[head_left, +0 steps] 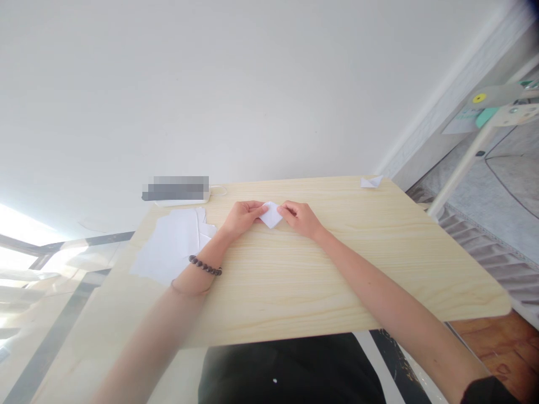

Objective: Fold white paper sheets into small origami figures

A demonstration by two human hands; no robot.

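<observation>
A small white folded paper piece (271,215) lies on the light wooden table (320,280), far from me near the middle. My left hand (242,217) pinches its left edge with closed fingers. Its right edge is pinched by my right hand (301,217). A dark bead bracelet (205,265) circles my left wrist.
A stack of white paper sheets (170,245) lies to the left of my hands. A blurred flat object (177,189) sits at the table's far left edge against the white wall. A small folded paper shape (371,181) rests at the far right corner. A stand (471,151) rises on the right.
</observation>
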